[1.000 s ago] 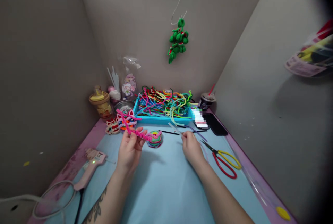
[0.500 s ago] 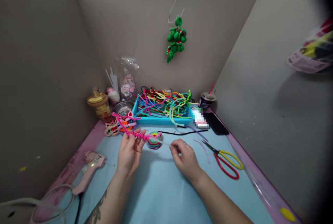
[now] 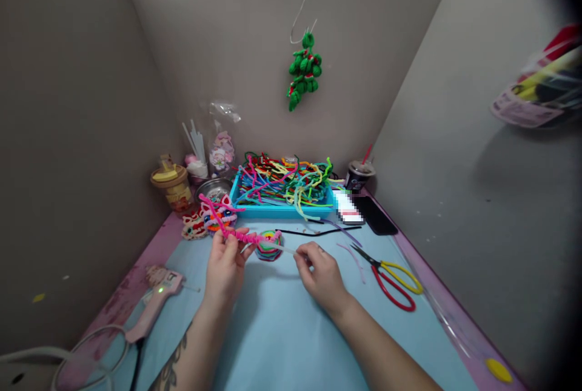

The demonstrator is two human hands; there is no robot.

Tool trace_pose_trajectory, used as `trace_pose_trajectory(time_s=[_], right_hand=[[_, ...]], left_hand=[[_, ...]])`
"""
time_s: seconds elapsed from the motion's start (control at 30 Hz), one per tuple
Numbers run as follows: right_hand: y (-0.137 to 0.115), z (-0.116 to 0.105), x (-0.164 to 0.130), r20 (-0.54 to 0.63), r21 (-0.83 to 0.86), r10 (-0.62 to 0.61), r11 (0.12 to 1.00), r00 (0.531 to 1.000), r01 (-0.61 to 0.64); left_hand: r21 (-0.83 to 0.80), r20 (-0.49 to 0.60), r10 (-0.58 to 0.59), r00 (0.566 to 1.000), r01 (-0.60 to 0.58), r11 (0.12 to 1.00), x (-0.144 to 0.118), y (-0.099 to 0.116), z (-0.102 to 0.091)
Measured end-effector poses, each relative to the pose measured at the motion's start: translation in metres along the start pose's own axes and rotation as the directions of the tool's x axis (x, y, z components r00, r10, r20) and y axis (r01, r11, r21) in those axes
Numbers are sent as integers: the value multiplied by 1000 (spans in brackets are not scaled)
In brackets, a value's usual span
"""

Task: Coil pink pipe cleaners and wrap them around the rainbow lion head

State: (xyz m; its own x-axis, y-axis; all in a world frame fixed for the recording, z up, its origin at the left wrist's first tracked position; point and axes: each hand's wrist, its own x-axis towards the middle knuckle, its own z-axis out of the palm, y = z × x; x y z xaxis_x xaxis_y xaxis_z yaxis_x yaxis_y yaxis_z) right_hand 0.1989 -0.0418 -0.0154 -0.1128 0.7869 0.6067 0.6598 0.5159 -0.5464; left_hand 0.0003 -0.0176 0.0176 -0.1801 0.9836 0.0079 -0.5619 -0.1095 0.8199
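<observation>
My left hand (image 3: 225, 273) is closed on a bright pink pipe cleaner (image 3: 246, 237), wound in tight coils around a thin whitish translucent stick (image 3: 286, 249). The loose pink tail runs up and left from the fingers. At the stick's right end, my right hand (image 3: 321, 274) pinches it between thumb and fingers. Behind the stick lies a round, rainbow-ringed pipe cleaner piece (image 3: 269, 253). Two lion-head figures, one purple and orange (image 3: 219, 214), the other red and white (image 3: 194, 225), rest just beyond my left hand.
A blue tray (image 3: 282, 213) heaped with colourful pipe cleaners stands at the back. Scissors (image 3: 384, 276) with red and yellow handles lie right, near a black phone (image 3: 376, 215). A pink glue gun (image 3: 157, 306) with its cable sits left. Drink cups stand at both back corners.
The view has shifted slightly. Both hands keep nearly the same pose, still holding the pink coil and the stick.
</observation>
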Motion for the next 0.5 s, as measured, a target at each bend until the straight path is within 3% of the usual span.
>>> trace_pose_trajectory(time_s=[0.5], right_hand=[[0, -2, 0, 99, -25, 5, 1000, 995, -3]], left_hand=[[297, 72, 163, 984, -177, 938, 1, -2, 0]])
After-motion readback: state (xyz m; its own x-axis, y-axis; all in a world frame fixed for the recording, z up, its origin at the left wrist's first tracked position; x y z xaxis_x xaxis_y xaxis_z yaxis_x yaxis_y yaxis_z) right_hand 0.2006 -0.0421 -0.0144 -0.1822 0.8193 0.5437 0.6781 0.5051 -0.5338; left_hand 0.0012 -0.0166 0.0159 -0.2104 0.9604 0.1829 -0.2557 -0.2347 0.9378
